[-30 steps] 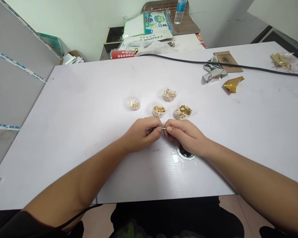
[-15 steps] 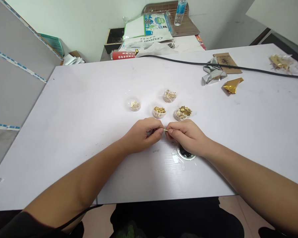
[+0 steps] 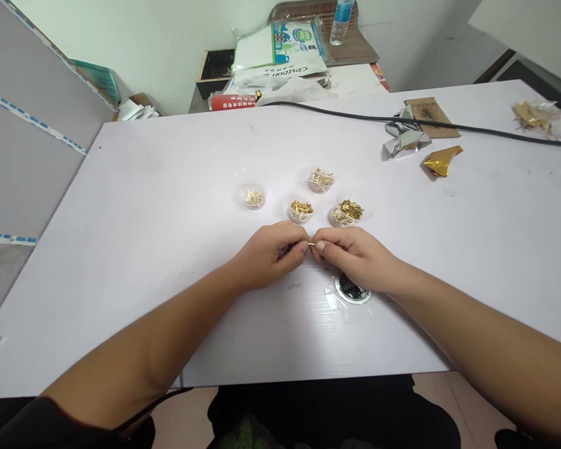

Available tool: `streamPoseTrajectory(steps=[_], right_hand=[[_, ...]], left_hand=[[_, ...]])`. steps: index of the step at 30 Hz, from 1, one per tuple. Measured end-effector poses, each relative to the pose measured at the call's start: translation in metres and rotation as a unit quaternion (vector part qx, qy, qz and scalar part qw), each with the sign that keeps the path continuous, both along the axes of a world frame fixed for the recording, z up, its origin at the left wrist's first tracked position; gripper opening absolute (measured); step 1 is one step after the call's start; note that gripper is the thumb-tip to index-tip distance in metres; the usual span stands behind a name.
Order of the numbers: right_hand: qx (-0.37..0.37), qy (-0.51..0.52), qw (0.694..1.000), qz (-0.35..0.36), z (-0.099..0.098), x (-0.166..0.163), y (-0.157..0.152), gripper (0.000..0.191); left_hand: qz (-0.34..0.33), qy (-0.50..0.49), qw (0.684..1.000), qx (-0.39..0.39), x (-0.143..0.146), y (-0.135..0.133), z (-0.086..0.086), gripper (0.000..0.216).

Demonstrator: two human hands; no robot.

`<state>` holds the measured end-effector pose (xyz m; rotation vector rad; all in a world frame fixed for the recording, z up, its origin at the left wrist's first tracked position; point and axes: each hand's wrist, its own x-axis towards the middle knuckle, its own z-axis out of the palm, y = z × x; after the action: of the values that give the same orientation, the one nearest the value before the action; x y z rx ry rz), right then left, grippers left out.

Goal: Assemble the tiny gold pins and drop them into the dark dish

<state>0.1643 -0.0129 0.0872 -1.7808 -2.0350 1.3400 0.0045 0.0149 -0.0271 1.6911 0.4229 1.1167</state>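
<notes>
Pin (image 3: pixel 311 244), gold, pinched end to end between left hand (image 3: pixel 268 254) and right hand (image 3: pixel 350 255). Both curled shut to fingertip grip, low over table (image 3: pixel 168 206) centre, just near of four dishes (image 3: pixel 300 211). Fine fitting step, seemingly; calls for steady, aligned fingertips.

One head-worn camera, looking forward and down across the bench (image 3: pixel 135 206).

It rides close above the person's own forearms, which come in from the lower corners and meet at the left hand (image 3: pixel 266 255) and right hand (image 3: pixel 355 257) at frame centre. The bench's far edge and the wall (image 3: pixel 159 43) run along the top.
</notes>
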Motion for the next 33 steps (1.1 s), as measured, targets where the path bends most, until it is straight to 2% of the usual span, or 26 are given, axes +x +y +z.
streamPoseTrajectory(steps=[12,18,21,27,33], right_hand=[[-0.015,-0.008,1.0,-0.007,-0.0014,0.0023,-0.0006,0.023],[-0.012,0.03,0.999,-0.018,-0.0038,0.0007,-0.0026,0.026],[0.022,0.028,0.999,-0.001,-0.0047,0.0011,-0.0035,0.027],[0.158,-0.038,0.985,0.054,-0.0061,0.0032,-0.0033,0.028],[0.189,-0.048,0.979,0.066,-0.0076,0.0019,-0.0046,0.029]], left_hand=[[0.006,0.032,0.999,0.01,0.0017,-0.0004,0.0031,0.024],[0.009,0.016,1.0,-0.002,-0.0005,-0.0017,0.0031,0.026],[0.003,0.018,0.999,-0.031,-0.0018,-0.003,0.0027,0.027],[-0.003,0.014,0.997,-0.078,-0.0049,-0.0046,0.0033,0.03],[0.028,0.03,0.997,-0.061,-0.006,-0.0044,0.0035,0.029]])
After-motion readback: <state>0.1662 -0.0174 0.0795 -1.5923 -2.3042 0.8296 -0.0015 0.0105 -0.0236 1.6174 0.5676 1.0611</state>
